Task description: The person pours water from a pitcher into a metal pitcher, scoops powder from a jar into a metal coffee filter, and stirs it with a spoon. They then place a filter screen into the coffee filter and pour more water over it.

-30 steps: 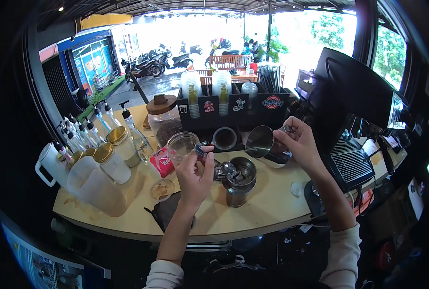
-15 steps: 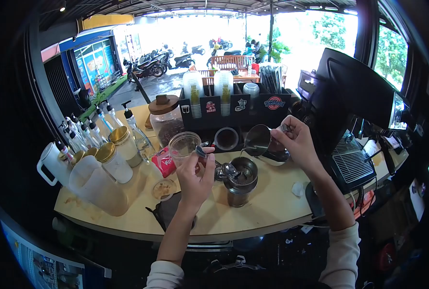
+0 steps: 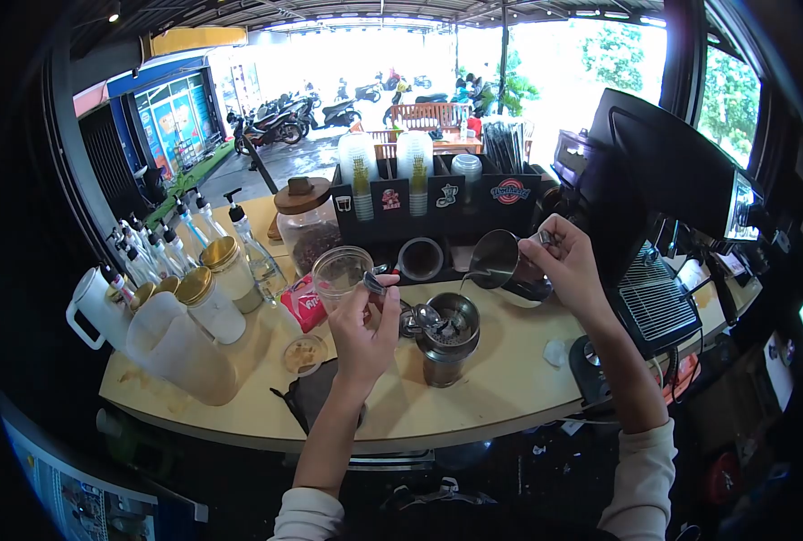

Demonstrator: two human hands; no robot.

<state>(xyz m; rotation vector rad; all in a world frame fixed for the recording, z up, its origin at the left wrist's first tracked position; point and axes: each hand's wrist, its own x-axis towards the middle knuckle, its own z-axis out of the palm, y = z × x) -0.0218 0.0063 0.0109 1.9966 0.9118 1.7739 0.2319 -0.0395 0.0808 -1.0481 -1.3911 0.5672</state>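
My left hand (image 3: 365, 329) is closed on the handle of a spoon (image 3: 426, 316), whose bowl is over the rim of a metal cup (image 3: 448, 347). The cup stands on the counter with dark liquid and pale bits inside. My right hand (image 3: 564, 264) grips the handle of a small metal pitcher (image 3: 495, 259), tilted to the left above the cup. A thin stream runs from its lip into the cup. Just behind my left hand is a clear round container (image 3: 343, 273).
Jars with gold lids (image 3: 210, 307), pump bottles (image 3: 248, 239) and a plastic jug (image 3: 180, 353) crowd the left. A black cup organizer (image 3: 437, 203) lines the back. A drip tray (image 3: 658, 298) lies right, a dark cloth (image 3: 316, 392) in front.
The pitcher in my right hand has tipped further and moved slightly right, and a stream now falls into the metal cup. My left hand and the spoon stay nearly where they were.
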